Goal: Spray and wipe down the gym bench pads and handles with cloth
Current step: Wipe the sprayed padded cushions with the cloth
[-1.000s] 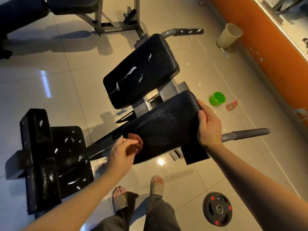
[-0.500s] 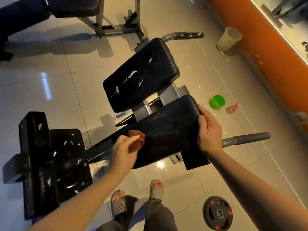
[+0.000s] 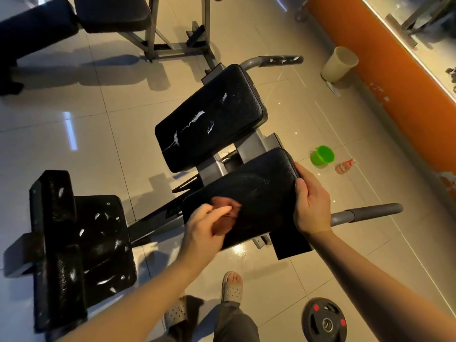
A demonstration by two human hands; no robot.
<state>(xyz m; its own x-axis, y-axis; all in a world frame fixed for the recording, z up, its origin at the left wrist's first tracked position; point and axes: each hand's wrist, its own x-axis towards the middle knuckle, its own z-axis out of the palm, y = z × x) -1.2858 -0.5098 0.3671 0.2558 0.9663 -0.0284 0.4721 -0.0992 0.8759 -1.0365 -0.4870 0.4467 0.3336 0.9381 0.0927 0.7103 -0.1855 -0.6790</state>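
The near black pad [image 3: 256, 193] of the gym machine lies in front of me. My left hand [image 3: 204, 233] holds a small brown cloth [image 3: 225, 218] against the pad's left part; hand and cloth are motion-blurred. My right hand [image 3: 312, 206] grips the pad's right edge. The far black pad [image 3: 212, 117] carries white streaks. A black foot plate and roller [image 3: 74, 245] at the left show white smears. A grey handle [image 3: 370, 212] juts out to the right; another handle [image 3: 276, 60] at the top has white marks.
A green cup [image 3: 322, 156] and a small spray bottle [image 3: 345, 166] lie on the tiled floor at the right. A beige bin [image 3: 339, 64] stands by the orange wall. A black weight plate [image 3: 324, 319] lies near my feet. Another bench [image 3: 111, 13] stands at the top left.
My left hand with the cloth has moved rightward across the near pad's left part. My right hand has kept its grip on the pad's right edge.
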